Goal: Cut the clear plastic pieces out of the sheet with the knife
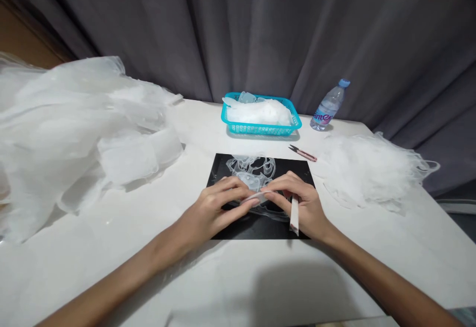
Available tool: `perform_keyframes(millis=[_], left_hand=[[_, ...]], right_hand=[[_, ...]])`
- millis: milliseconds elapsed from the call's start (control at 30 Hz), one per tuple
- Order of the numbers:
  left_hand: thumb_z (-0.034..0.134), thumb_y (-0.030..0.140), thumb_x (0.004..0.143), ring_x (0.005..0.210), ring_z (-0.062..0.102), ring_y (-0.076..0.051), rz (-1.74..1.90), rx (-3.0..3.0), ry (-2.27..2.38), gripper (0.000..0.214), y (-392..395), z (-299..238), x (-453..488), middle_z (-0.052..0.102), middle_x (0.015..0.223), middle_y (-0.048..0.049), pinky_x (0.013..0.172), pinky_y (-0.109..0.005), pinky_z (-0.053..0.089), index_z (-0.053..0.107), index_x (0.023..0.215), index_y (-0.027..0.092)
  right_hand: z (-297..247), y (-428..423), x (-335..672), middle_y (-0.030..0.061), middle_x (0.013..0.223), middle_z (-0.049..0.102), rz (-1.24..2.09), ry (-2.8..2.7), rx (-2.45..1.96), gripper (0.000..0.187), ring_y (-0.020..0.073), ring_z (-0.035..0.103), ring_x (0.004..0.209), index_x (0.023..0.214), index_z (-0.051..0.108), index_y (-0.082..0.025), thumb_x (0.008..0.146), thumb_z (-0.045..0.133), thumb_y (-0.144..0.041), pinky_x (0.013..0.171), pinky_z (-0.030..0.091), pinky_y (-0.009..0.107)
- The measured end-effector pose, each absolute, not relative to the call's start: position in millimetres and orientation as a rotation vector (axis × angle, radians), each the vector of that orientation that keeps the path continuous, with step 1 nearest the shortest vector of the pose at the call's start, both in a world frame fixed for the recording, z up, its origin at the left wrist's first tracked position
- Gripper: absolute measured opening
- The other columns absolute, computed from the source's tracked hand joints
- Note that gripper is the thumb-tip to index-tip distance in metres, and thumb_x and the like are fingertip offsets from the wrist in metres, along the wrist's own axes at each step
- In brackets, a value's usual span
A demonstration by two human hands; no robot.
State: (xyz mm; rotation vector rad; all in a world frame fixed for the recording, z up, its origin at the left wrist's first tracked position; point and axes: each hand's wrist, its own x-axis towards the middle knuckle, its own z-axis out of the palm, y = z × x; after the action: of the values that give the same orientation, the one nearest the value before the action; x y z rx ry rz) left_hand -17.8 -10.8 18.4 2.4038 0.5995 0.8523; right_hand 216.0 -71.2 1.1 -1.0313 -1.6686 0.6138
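My left hand (pixel 225 200) and my right hand (pixel 299 200) meet over a black mat (pixel 256 230). Between their fingertips they pinch a small sheer whitish piece (pixel 256 197), its edge turned toward me. A flat white stick-like tool (pixel 294 215) with a dark reddish end is also tucked in my right hand; its kind I cannot make out. Curling translucent scraps and strips (pixel 253 166) lie on the mat beyond and under my fingers, partly hidden by them.
Sheer white material (pixel 74 134) is heaped at the left of the white table (pixel 148 247). Behind the mat stand a turquoise basket (pixel 260 128) of white pieces and a water bottle (pixel 329 106). Pink-handled thread snips (pixel 303 153) lie near a white scrap pile (pixel 372 168) at right.
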Motion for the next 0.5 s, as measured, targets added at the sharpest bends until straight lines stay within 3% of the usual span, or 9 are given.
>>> perform_keyframes(millis=[100, 167, 267, 367, 500], left_hand=[[0.066, 0.045, 0.099, 0.115, 0.066, -0.026, 0.636, 2.567, 0.736, 0.044, -4, 13, -23, 0.07, 0.126, -0.0094, 0.099, -0.04, 0.054, 0.061, 0.136, 0.023], [0.062, 0.048, 0.101, 0.122, 0.065, -0.029, 0.512, 2.696, 0.715, 0.045, 2, 8, -27, 0.068, 0.134, -0.0109, 0.102, -0.044, 0.054, 0.059, 0.137, 0.022], [0.053, 0.04, 0.106, 0.129, 0.064, -0.028, 0.41, 2.841, 0.592, 0.032, 8, 1, -32, 0.068, 0.14, -0.0089, 0.108, -0.044, 0.053, 0.067, 0.129, 0.022], [0.05, 0.039, 0.108, 0.139, 0.058, -0.027, 0.345, 2.947, 0.512, 0.036, 6, 1, -34, 0.066, 0.146, -0.0074, 0.115, -0.043, 0.05, 0.067, 0.134, 0.02], [0.052, 0.045, 0.106, 0.143, 0.054, -0.028, 0.337, 2.941, 0.487, 0.047, -6, 2, -30, 0.059, 0.153, -0.0085, 0.117, -0.043, 0.049, 0.062, 0.143, 0.019]], right_hand=[[0, -49, 225, 0.0017, 0.087, 0.073, 0.59, -1.549, -1.153, 0.009, 0.0146, 0.057, 0.073, 0.097, 0.077, -0.022, 0.096, 0.072, -0.029, 0.066, 0.043, 0.028], [4, -17, 234, 0.0006, 0.079, 0.069, 0.56, -1.429, -1.211, 0.016, 0.0134, 0.054, 0.066, 0.092, 0.075, -0.019, 0.095, 0.071, -0.034, 0.064, 0.043, 0.027], [19, 52, 249, 0.0031, 0.086, 0.071, 0.408, -1.377, -1.249, 0.021, 0.0166, 0.063, 0.08, 0.09, 0.071, -0.017, 0.094, 0.068, -0.037, 0.076, 0.049, 0.029], [38, 118, 261, 0.0064, 0.092, 0.07, 0.263, -1.35, -1.378, 0.025, 0.0198, 0.064, 0.09, 0.095, 0.068, -0.016, 0.099, 0.057, -0.039, 0.085, 0.051, 0.033], [45, 150, 267, 0.0163, 0.111, 0.064, 0.142, -1.291, -1.508, 0.033, 0.0298, 0.057, 0.11, 0.093, 0.066, -0.016, 0.102, 0.048, -0.042, 0.103, 0.043, 0.05]])
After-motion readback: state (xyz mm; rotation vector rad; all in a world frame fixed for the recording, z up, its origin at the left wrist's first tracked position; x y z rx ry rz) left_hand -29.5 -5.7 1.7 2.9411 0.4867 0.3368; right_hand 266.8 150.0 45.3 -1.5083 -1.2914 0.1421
